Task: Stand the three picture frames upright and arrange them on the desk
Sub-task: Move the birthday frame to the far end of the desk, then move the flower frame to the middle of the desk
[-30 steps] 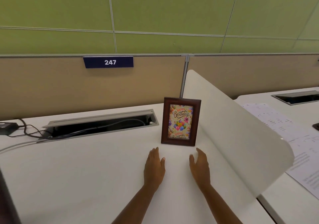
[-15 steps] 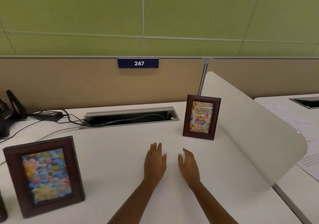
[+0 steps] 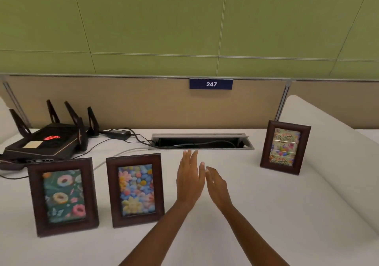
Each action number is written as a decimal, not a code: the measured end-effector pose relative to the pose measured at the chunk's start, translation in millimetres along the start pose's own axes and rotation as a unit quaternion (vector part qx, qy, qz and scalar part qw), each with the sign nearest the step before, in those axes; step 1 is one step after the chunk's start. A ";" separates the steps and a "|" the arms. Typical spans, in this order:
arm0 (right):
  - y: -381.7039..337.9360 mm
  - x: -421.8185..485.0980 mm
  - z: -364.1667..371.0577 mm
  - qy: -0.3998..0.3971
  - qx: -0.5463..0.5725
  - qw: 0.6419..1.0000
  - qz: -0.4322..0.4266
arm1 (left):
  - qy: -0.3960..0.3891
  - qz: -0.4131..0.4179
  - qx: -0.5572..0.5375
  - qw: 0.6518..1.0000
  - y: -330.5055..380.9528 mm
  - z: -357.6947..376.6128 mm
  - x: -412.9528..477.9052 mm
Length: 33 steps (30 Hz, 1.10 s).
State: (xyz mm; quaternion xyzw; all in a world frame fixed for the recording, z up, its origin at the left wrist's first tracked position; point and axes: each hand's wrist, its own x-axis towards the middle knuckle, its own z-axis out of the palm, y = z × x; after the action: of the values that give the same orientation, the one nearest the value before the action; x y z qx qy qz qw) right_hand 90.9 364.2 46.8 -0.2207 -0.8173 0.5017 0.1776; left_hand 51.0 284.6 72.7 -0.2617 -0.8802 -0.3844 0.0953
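All 3 frames upright on desk (image 3: 235, 224): donut frame (image 3: 63, 196) and flower frame (image 3: 134, 189) side by side left of my hands, birthday frame (image 3: 285, 146) well apart to the right, near the cable tray (image 3: 202, 141); left hand (image 3: 189, 180) and right hand (image 3: 217, 185) flat-open, empty, nearly touching each other. Main risk as I judge it: a sideways sweep w/ the left forearm clips the flower frame just beside it, toppling it into the donut frame. Can't see rear stands, so stability unknown; birthday pic washed by glare, router (image 3: 44, 140) cut off at left edge.
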 end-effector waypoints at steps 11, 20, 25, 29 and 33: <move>-57.5 -3.4 80.1 -0.093 0.017 0.995 -0.041 | 0.143 0.069 0.001 0.987 -47.0 -93.9 9.0; -62.4 -8.8 113.5 -0.088 0.075 0.993 -0.020 | 0.149 -0.028 0.028 0.988 -100.4 -126.7 0.1; -53.0 -10.1 117.1 -0.107 0.116 0.987 0.012 | 0.141 -0.050 0.009 0.989 -116.7 -131.0 -8.0; -42.0 -11.9 116.2 -0.135 0.173 0.974 0.056 | 0.114 -0.109 -0.091 0.983 -128.0 -126.2 -18.8; -34.8 -8.3 114.4 -0.168 0.196 0.960 0.110 | 0.064 -0.179 -0.116 0.975 -144.5 -115.7 -31.9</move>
State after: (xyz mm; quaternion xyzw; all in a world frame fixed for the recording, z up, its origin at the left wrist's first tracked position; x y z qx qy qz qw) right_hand 33.0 261.0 28.0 -0.1825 -0.6918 0.6983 0.0213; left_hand -3.1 106.2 49.7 -0.0837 -0.8544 -0.5104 0.0504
